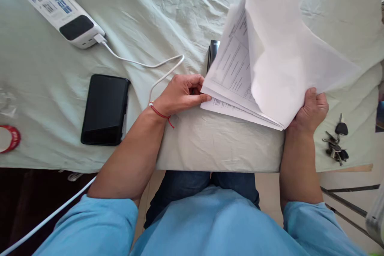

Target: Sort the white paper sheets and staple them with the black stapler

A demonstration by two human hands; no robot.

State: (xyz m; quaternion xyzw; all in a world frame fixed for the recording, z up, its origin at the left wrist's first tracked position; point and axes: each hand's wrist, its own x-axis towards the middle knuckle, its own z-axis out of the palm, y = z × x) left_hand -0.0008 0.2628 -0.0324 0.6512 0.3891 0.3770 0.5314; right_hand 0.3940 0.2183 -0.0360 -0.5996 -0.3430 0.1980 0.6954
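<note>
at the near edge of the worktop [210, 148], just past your lap, you have a stack of papers [240, 72] half lifted: your right hand [310, 110] is closed on the stack's corner at about 4 o'clock, and the top blank sheets [279, 48] are curled up and over toward 1 o'clock. your left hand [180, 94] has its fingers [199, 98] curled nearly shut, pinching the edge of the printed pages at 9 o'clock of the stack, thumb on top. the risk is in that loose fan. the raised sheets are held only at one corner, so if your right grip slackens they could flop back or slide off the near edge onto your knees. a tight pinch on the left could crease or tear the thin page edge if you pull sideways. a dark slim object [212, 54] lies partly under the stack at 11 o'clock, and you cannot see all of it, so pushing the papers forward may shove it. the white cable [150, 64] loops just beside your left wrist, running from the power bank [61, 10] at 10 o'clock; a sweep of the forearm could snag it and drag that along. the phone [105, 108] at 9 o'clock and the keys [336, 142] at 3 o'clock sit near the edge, well within elbow reach.
</note>
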